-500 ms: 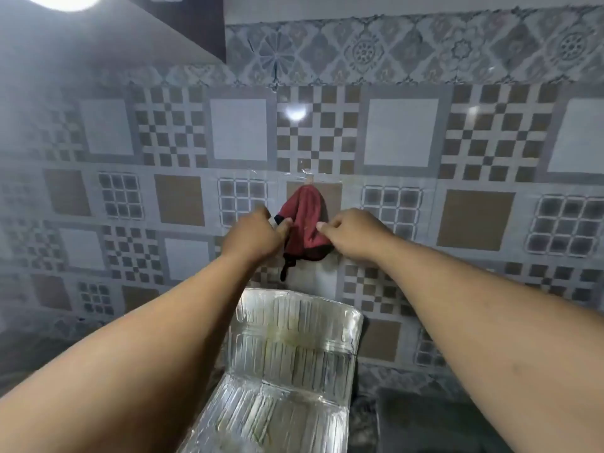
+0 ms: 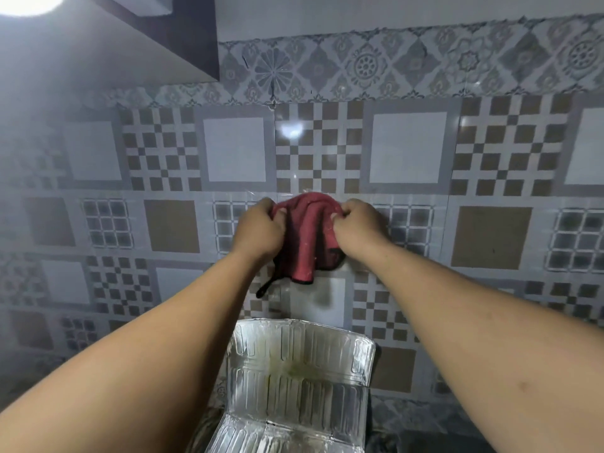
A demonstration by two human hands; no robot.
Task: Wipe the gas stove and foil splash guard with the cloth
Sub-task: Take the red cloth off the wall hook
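Note:
A dark red cloth [image 2: 305,238] hangs against the tiled wall at mid-frame, a black loop dangling from its lower left. My left hand [image 2: 260,228] grips its left edge and my right hand [image 2: 356,223] grips its right edge, both held up at the wall. Below them stands the foil splash guard [image 2: 300,380], ribbed and shiny, with yellowish stains on its upright panel. The gas stove is not in view.
The patterned tile wall [image 2: 408,148] fills the background. A dark cabinet or hood corner [image 2: 183,34] juts out at the upper left beside a bright lamp. A dark surface [image 2: 431,443] shows at the bottom right.
Both hands have shifted slightly apart on the cloth, spreading its top wider. The cloth stays at the same spot on the wall.

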